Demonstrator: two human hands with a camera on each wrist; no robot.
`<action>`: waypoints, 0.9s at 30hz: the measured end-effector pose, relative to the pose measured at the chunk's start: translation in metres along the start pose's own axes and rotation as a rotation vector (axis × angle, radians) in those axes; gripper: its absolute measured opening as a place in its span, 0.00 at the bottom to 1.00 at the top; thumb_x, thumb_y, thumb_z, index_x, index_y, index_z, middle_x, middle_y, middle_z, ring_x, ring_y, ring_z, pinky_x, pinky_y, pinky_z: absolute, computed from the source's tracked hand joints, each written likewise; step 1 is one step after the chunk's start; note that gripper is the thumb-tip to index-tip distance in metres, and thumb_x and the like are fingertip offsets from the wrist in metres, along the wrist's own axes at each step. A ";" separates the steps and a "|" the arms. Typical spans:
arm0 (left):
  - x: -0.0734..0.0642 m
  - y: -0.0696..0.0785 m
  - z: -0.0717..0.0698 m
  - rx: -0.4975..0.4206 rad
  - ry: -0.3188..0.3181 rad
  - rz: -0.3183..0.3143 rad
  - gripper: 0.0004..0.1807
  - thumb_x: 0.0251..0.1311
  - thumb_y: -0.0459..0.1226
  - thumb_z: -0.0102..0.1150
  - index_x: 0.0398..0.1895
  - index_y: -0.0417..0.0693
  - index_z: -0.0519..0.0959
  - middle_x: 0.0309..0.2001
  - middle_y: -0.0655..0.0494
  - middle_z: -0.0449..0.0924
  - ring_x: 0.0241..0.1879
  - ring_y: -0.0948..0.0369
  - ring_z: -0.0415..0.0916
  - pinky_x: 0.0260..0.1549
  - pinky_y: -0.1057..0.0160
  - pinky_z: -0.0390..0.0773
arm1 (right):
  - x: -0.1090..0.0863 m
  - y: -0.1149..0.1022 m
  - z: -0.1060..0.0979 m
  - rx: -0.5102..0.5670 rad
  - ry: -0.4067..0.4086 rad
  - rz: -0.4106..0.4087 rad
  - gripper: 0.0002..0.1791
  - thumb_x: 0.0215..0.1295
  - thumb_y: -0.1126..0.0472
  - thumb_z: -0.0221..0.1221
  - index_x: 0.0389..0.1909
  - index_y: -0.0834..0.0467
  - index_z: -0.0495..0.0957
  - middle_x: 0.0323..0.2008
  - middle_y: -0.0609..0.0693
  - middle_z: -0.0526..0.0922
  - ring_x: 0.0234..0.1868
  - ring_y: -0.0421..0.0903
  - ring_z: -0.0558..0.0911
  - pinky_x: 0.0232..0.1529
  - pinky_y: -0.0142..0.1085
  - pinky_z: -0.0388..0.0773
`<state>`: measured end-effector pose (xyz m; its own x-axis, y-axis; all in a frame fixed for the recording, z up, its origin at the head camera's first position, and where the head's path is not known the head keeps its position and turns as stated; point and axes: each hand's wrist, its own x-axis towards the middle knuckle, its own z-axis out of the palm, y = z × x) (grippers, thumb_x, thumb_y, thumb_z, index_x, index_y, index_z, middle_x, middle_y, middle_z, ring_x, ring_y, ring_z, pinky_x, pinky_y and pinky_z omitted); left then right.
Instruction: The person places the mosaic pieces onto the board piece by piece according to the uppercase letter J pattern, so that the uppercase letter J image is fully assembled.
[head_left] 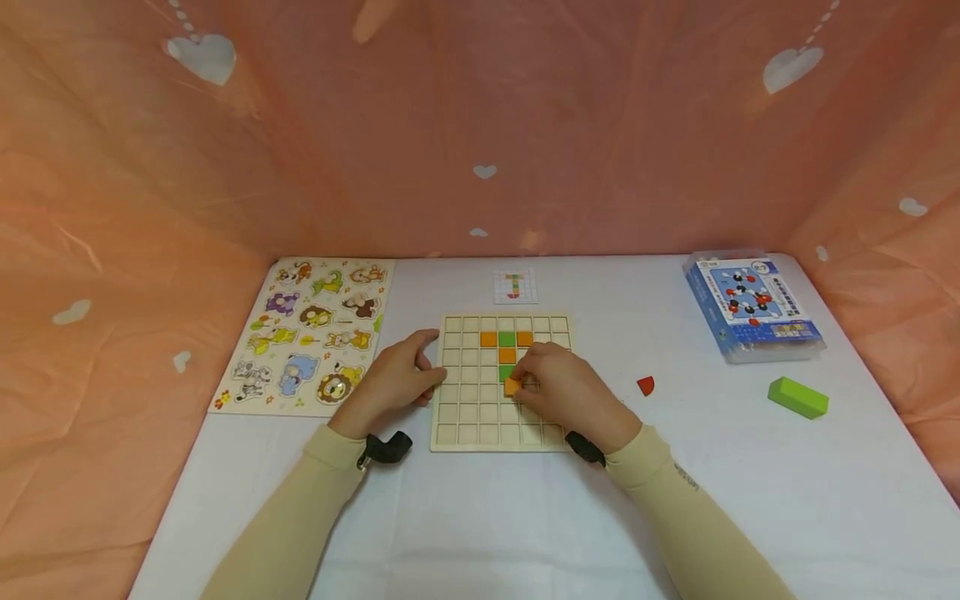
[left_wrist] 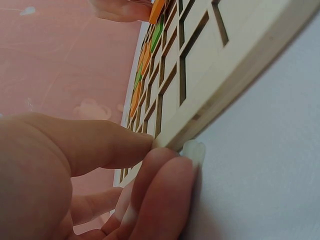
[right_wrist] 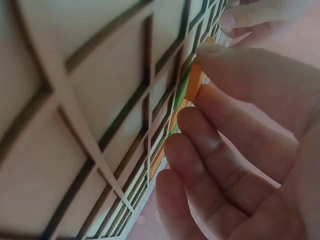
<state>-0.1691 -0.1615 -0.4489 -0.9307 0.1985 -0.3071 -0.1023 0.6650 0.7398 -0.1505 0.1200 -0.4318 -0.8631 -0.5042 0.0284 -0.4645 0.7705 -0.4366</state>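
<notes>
A square wooden grid board (head_left: 468,414) lies on the white-covered table. Orange and green square tiles fill part of its upper rows, including a green tile (head_left: 507,339) between two orange ones, with more running down below it. My right hand (head_left: 564,385) pinches an orange square tile (right_wrist: 195,82) between thumb and finger, slightly tilted, just below the lowest green tile (head_left: 506,372). At the board's left edge, my left hand (head_left: 396,377) holds the rim, its thumb (left_wrist: 115,145) against the frame and curled fingers beside it.
Behind the board lies a small pattern card (head_left: 527,293). An animal puzzle board (head_left: 306,408) is at left. To the right are a red quarter-round piece (head_left: 646,385), a lime-green block (head_left: 798,398) and a blue-and-white box (head_left: 750,300). Orange cloth (head_left: 480,125) hangs around the table.
</notes>
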 end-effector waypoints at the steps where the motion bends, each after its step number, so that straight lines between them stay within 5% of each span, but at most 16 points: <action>1: 0.000 0.000 0.000 -0.001 0.001 -0.002 0.40 0.72 0.40 0.66 0.84 0.51 0.62 0.41 0.48 0.82 0.27 0.59 0.83 0.30 0.63 0.83 | 0.000 0.000 0.001 -0.006 0.004 -0.006 0.07 0.65 0.59 0.74 0.42 0.56 0.91 0.41 0.46 0.87 0.49 0.47 0.83 0.51 0.43 0.85; 16: -0.001 0.001 0.000 0.006 -0.001 0.010 0.40 0.73 0.40 0.66 0.85 0.51 0.61 0.40 0.48 0.82 0.27 0.59 0.83 0.30 0.63 0.83 | 0.000 -0.002 0.007 -0.020 -0.014 -0.016 0.04 0.66 0.60 0.73 0.40 0.53 0.92 0.38 0.44 0.83 0.44 0.44 0.81 0.43 0.38 0.83; 27: -0.001 0.001 0.000 0.010 0.002 0.017 0.40 0.72 0.41 0.66 0.84 0.50 0.62 0.40 0.48 0.83 0.27 0.59 0.84 0.30 0.62 0.83 | 0.000 -0.004 0.008 -0.040 -0.002 -0.038 0.06 0.66 0.59 0.74 0.42 0.54 0.92 0.40 0.45 0.85 0.46 0.46 0.82 0.48 0.41 0.85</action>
<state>-0.1684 -0.1612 -0.4478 -0.9330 0.2083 -0.2933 -0.0831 0.6685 0.7391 -0.1465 0.1138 -0.4369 -0.8444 -0.5340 0.0422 -0.5042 0.7658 -0.3992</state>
